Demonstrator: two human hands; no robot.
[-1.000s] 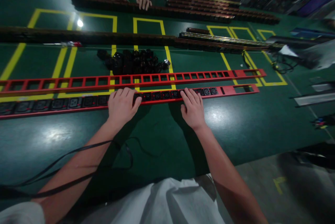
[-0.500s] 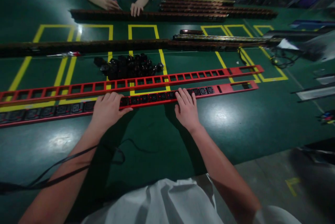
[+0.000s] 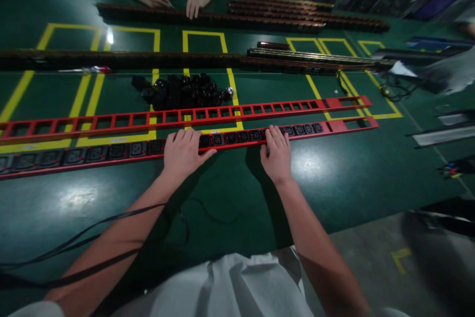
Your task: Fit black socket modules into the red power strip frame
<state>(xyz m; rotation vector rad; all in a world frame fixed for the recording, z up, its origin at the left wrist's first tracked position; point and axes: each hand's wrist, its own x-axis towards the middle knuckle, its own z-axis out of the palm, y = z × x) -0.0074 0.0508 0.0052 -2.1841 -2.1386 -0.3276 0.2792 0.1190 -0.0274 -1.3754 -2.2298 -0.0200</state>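
A long red power strip [image 3: 237, 146], fitted with a row of black sockets, lies across the green table in front of me. My left hand [image 3: 182, 154] grips it near the middle, fingers over the far edge and thumb along the near edge. Farther right, my right hand [image 3: 276, 154] holds the same strip, with its fingers laid over the sockets. Just beyond lies a second red strip [image 3: 174, 118], its row of square openings unfilled. A heap of loose black sockets [image 3: 181, 92] sits behind that one.
Dark long strips [image 3: 122, 61] stretch across the table behind the heap, and more strips [image 3: 274, 10] are stacked farther back. A co-worker's hands [image 3: 193, 6] rest at the far side. Black cords [image 3: 74, 245] run at lower left. Yellow tape [image 3: 204, 33] marks the tabletop.
The socket-filled red strip has slid to the right along the other strip, and both my hands have moved right with it. My grip looks the same.
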